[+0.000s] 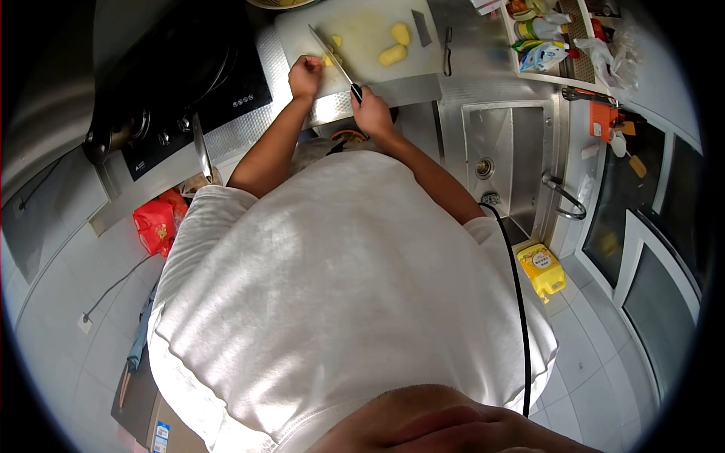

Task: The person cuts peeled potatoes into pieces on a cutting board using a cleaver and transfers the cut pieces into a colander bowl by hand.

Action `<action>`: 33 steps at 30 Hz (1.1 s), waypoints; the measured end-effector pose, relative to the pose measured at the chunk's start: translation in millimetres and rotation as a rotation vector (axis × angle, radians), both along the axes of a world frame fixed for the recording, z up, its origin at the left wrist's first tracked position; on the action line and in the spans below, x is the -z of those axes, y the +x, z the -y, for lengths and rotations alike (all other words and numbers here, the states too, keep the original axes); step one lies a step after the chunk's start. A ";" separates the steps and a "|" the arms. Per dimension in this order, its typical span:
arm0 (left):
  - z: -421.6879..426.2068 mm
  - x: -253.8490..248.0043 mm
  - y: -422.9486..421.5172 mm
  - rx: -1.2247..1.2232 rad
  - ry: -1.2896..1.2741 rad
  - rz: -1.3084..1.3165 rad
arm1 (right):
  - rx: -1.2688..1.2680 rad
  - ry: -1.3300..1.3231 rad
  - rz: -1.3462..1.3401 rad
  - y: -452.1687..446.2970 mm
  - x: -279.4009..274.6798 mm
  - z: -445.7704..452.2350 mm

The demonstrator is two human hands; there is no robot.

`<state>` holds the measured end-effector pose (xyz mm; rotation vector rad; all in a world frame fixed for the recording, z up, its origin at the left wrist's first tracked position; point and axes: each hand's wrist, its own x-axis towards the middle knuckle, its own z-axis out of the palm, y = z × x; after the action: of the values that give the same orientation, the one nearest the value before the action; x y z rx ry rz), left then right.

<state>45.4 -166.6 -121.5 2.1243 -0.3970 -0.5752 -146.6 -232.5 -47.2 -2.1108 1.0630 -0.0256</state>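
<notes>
My right hand (371, 112) is closed round the black handle of a knife (338, 63), whose blade points up and to the left over a white cutting board (370, 53). Just left of the blade, my left hand (306, 75) has its fingers bent together at yellow potato pieces (329, 58); whether it grips one is too small to tell. Two whole peeled potatoes, one (400, 33) above the other (392, 54), lie on the right half of the board.
Left of the board is a black cooktop (219, 68). To the right are a steel sink (498, 143) with a faucet (566, 198) and a rack of bottles (540, 30). A bowl (283, 4) edges in at the top.
</notes>
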 end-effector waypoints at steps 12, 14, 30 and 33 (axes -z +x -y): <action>14.2 -13.7 9.5 0.201 0.059 0.252 | -0.023 0.062 0.059 -5.5 24.5 19.4; 16.3 6.3 20.3 0.081 0.020 0.151 | -0.030 0.082 0.065 -12.9 20.2 28.9; 32.7 -86.8 19.4 0.660 -0.137 0.594 | -0.290 -0.589 -0.025 -46.4 -50.0 70.6; 42.2 -74.6 23.1 0.710 0.137 0.491 | -0.276 -0.611 -0.048 -57.4 -56.7 75.1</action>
<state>68.6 -208.8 -46.9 2.2188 -1.4554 -0.4625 -204.0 -307.6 9.5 -2.8060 0.8475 -0.1876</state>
